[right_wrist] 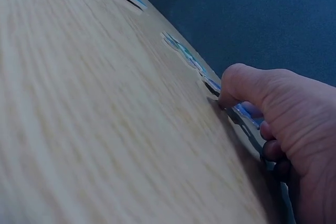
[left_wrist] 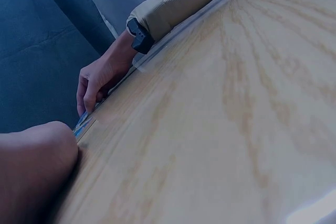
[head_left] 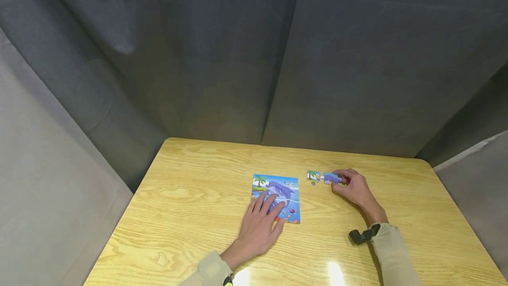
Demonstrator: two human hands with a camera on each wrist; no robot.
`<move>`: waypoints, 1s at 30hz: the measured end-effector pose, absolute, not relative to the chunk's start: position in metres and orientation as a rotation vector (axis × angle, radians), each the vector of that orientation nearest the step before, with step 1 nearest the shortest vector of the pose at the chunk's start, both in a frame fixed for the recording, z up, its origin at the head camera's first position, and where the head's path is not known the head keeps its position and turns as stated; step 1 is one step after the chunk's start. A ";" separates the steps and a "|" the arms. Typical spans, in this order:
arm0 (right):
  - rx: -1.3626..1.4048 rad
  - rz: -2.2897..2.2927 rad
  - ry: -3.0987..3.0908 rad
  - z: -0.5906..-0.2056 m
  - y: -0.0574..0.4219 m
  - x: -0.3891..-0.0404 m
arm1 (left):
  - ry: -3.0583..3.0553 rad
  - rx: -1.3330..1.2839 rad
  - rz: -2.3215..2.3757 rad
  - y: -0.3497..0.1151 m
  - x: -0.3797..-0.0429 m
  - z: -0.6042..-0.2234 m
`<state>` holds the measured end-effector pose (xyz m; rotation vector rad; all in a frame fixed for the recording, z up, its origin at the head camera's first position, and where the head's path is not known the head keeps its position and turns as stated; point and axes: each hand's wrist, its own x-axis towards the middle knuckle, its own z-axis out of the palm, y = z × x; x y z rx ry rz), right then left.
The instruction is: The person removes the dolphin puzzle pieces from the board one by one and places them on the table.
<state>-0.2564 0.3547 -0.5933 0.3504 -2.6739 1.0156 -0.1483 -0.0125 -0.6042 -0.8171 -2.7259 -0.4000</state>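
A dolphin picture (head_left: 293, 193) with a palm tree and blue sea lies flat on the table. My left hand (head_left: 257, 228) rests on its lower left part with the fingers spread, covering some of it. To the right, my right hand (head_left: 357, 187) pinches a blue and purple puzzle piece (head_left: 330, 178) between thumb and fingers, partly hiding it. Just left of that piece lies a palm-tree puzzle piece (head_left: 312, 174); whether the two are joined I cannot tell. The right wrist view shows the thumb and curled fingers at the piece's edge (right_wrist: 245, 113), close above the tabletop.
The wooden table (head_left: 190, 189) has its far edge against a dark grey curtain (head_left: 222, 56). Lighter grey panels (head_left: 39, 167) stand at the left and right. A black wrist device (head_left: 363, 234) sits on the right wrist. Light glares off the table's near side.
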 end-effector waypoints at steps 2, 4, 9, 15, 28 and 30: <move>0.351 1.017 -2.688 -0.593 0.355 -0.257 | -2.721 -0.818 -0.394 -0.013 -0.148 -0.605; 0.344 1.016 -2.702 -0.592 0.355 -0.257 | -2.723 -0.819 -0.390 -0.012 -0.149 -0.606; 0.316 0.992 -2.751 -0.589 0.356 -0.258 | -2.728 -0.818 -0.391 -0.012 -0.149 -0.606; 0.299 1.005 -2.781 -0.589 0.356 -0.259 | -2.742 -0.816 -0.399 -0.012 -0.149 -0.607; 0.267 1.088 -2.559 -0.595 0.335 -0.244 | -2.709 -0.813 -0.399 -0.012 -0.149 -0.605; 0.305 1.097 -2.523 -0.593 0.330 -0.242 | -2.707 -0.812 -0.396 -0.012 -0.149 -0.605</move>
